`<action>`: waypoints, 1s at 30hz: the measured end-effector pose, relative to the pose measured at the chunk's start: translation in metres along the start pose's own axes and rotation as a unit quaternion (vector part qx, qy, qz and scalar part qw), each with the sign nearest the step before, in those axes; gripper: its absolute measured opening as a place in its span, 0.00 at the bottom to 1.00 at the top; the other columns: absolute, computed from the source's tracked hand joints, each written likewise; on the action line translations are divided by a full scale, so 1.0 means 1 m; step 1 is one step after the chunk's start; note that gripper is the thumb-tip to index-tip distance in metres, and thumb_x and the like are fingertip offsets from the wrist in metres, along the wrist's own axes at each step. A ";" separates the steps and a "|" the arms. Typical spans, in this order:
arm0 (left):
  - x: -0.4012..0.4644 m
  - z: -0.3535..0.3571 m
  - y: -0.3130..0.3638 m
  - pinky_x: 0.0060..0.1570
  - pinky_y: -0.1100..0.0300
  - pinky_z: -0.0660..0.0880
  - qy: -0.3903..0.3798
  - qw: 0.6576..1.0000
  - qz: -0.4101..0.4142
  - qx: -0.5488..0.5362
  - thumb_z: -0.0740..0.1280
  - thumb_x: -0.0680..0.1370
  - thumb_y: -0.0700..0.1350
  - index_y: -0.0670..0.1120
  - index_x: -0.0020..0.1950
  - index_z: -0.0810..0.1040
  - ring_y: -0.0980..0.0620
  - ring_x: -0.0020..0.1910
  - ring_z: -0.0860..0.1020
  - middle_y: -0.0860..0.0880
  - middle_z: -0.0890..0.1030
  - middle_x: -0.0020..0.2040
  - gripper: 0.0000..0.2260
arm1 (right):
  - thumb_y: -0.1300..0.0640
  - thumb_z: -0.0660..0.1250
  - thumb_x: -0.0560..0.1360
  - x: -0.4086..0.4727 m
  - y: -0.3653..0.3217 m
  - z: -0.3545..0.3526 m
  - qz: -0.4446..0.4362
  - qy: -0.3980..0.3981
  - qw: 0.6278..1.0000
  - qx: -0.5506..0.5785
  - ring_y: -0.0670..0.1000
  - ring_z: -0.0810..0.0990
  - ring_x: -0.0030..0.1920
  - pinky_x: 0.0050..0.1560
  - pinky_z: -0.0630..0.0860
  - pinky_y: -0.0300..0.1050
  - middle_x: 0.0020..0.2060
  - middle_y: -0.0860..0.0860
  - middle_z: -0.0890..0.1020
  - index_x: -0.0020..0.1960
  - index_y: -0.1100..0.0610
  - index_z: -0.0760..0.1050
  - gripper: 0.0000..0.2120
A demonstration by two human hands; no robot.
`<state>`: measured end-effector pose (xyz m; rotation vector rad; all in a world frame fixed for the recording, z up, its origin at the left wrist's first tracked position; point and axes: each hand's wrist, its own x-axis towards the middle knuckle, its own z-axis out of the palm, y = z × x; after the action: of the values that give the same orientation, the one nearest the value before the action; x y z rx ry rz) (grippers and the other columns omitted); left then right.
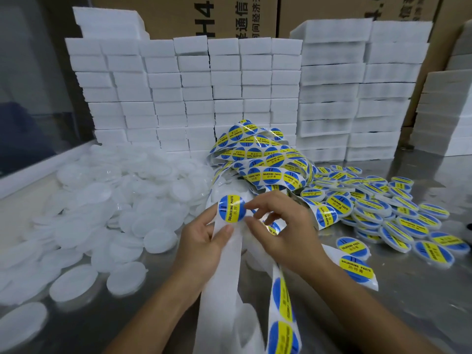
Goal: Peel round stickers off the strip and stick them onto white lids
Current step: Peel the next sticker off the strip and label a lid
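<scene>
A round blue and yellow sticker [231, 208] sits at the top of the white backing strip [224, 282], which runs down toward me. My left hand [201, 249] grips the strip just below the sticker, thumb on top. My right hand [283, 231] pinches the sticker's right edge between thumb and forefinger. A tangled heap of sticker strip [263, 157] lies behind my hands. Plain white lids [107, 208] are piled on the left. Lids that carry stickers [383, 208] lie in a pile on the right.
Stacks of white foam blocks [229, 93] form a wall at the back, with cardboard boxes [194, 16] behind them. More strip with stickers [283, 315] trails down near my right forearm. The steel table [413, 290] shows bare at the front right.
</scene>
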<state>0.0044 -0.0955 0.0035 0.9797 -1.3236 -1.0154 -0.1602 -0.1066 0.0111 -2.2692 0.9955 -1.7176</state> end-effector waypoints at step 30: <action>-0.002 0.001 -0.006 0.32 0.55 0.80 -0.055 0.998 -0.021 0.030 0.64 0.78 0.32 0.57 0.45 0.82 0.45 0.39 0.85 0.46 0.86 0.41 0.20 | 0.60 0.74 0.73 0.008 0.001 -0.001 0.371 0.082 0.909 0.173 0.43 0.75 0.28 0.31 0.75 0.35 0.28 0.47 0.81 0.40 0.56 0.84 0.02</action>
<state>0.0035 -0.0955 -0.0033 1.0126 -1.4365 -1.0795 -0.1604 -0.1112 0.0174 -1.2892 1.2435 -1.5679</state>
